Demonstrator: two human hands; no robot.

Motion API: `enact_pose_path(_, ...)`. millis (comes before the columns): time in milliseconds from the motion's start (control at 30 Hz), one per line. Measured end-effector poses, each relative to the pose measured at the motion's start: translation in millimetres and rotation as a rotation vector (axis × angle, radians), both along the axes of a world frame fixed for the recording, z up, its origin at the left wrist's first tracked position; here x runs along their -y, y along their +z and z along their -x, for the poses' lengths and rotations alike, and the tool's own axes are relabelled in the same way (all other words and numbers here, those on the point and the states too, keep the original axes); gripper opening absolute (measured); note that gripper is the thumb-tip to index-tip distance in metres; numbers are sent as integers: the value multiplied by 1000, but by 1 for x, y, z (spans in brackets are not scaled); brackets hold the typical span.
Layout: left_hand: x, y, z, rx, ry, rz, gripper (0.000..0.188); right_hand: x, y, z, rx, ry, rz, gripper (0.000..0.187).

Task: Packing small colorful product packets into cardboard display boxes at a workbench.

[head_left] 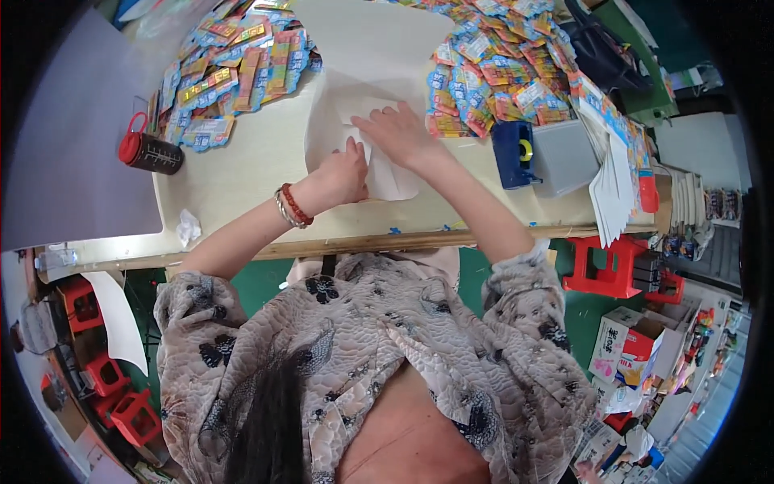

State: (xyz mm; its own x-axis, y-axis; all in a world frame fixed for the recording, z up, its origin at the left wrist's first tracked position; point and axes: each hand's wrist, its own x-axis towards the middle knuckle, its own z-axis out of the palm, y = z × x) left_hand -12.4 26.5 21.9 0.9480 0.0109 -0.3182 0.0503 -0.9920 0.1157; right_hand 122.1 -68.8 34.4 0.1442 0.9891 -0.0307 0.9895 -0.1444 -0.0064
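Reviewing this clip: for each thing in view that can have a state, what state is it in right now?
white paper sheet: flat on the table, pressed under both hands
left hand: fingers curled, on the sheet
right hand: open, palm down on the sheet
dark bottle: lying on its side, red cap on
blue tape dispenser: upright, untouched
colourful packets: loose in heaps

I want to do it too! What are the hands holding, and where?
Both press on a white paper sheet: left hand on its near left part, right hand flat across its middle. Whether fingers actually grip it cannot be told.
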Motion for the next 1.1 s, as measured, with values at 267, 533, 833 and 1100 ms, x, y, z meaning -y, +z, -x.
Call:
enact_pose_path(267, -26, -3, 10, -23, -230, 105, 38, -9, -45, -37, -120, 4, 125, 41)
enact_pose_path(533, 1, 9, 0, -144, -149, 110, 48, -24, -97, -5, 64, -280, 390, 55)
enact_pose_path(833, -13, -12, 15, 38, -154, 0, 41, 23, 9, -9, -461, 120, -287, 27)
enact_pose_path(1100, -37, 15, 12, -89, 127, 120, 37, 215, 19, -111, -452, -840, -700, 26)
